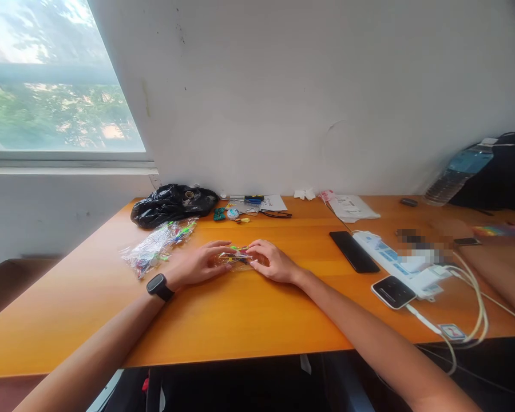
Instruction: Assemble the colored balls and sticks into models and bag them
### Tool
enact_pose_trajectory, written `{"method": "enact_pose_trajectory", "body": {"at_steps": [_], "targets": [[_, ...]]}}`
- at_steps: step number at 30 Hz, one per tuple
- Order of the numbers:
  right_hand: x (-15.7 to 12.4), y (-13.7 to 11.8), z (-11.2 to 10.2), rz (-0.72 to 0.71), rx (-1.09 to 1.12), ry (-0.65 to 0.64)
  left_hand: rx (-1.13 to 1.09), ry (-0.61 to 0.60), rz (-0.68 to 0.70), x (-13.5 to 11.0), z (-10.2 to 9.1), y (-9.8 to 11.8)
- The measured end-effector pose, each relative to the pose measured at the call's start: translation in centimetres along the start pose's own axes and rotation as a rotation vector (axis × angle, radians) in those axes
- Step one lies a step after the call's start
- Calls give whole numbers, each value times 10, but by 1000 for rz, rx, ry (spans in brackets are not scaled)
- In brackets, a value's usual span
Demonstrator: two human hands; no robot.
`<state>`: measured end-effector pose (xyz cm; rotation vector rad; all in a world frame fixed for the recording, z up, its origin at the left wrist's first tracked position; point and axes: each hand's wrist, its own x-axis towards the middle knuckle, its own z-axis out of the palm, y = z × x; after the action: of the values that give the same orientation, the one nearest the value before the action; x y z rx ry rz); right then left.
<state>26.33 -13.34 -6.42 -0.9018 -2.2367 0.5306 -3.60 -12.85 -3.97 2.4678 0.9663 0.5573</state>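
Both my hands rest on the orange wooden table [249,309] near its middle. Between them lies a small clear plastic packet [237,257] with bright coloured bits inside. My left hand [199,263], with a black watch on its wrist, has its fingers curled onto the packet's left end. My right hand [270,261] pinches the packet's right end with bent fingers. To the left lies a larger clear bag of colourful small parts [157,247].
A black plastic bag [174,203] sits at the back left, with small tools and papers [253,205] beside it. A black phone [354,251], a white power strip [395,260], a power bank [393,291] and cables lie to the right. Another person's arm [498,269] rests far right.
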Motion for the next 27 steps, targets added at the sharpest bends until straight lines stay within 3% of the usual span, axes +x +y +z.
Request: {"method": "enact_pose_trajectory", "body": {"at_steps": [8,16,27], "targets": [[1,7,-1,20,-117,2,54,92,-52,-3,-6,-12],[-1,11,-7,33,-152,-11,130,240,-113,-4,0,-42],[-3,10,-5,-1,-100,-63,140,150,-172,-6,-1,-48]]}}
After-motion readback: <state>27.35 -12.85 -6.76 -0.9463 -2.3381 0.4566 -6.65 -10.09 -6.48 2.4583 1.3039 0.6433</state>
